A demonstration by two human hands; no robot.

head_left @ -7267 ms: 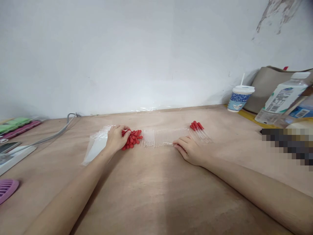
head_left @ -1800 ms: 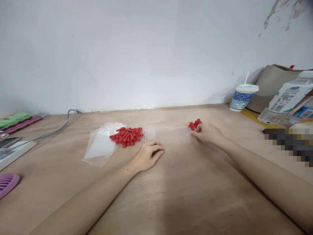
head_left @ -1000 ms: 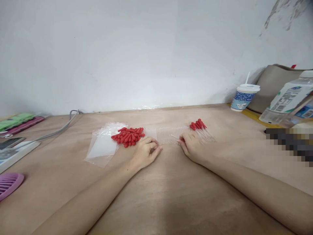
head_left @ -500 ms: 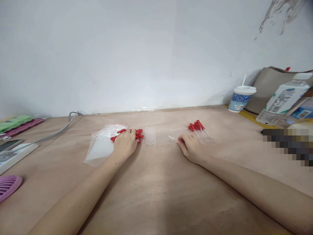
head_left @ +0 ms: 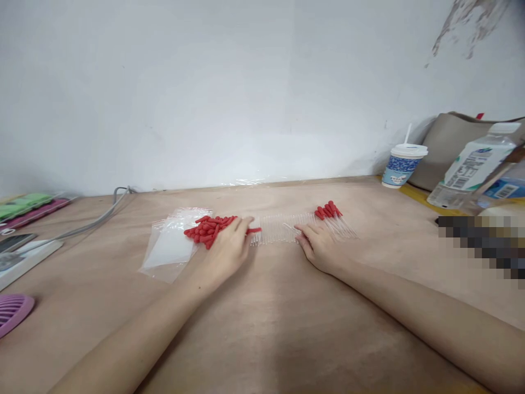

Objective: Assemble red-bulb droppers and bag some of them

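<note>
My left hand (head_left: 232, 243) is closed on a red rubber dropper bulb (head_left: 255, 230), which pokes out past the fingertips over the row of clear tubes. Behind that hand lies a heap of loose red bulbs (head_left: 205, 231). Clear thin dropper tubes (head_left: 273, 229) lie side by side across the middle. My right hand (head_left: 316, 245) pinches one clear dropper tube (head_left: 290, 226), its end pointing left toward the bulb, with a gap between them. Just beyond the right hand rest several droppers with red bulbs fitted (head_left: 328, 210).
Clear zip bags (head_left: 168, 249) lie left of the heap. A grey cable (head_left: 98, 220), a phone (head_left: 18, 242) and a purple ribbed object (head_left: 14, 313) are farther left. At right stand a paper cup (head_left: 404, 165), a plastic bottle (head_left: 471, 164) and a grey bag (head_left: 447, 128).
My left hand has moved right from the heap of bulbs, bringing one red bulb out over the tubes. My right hand stays nearly still with its tube.
</note>
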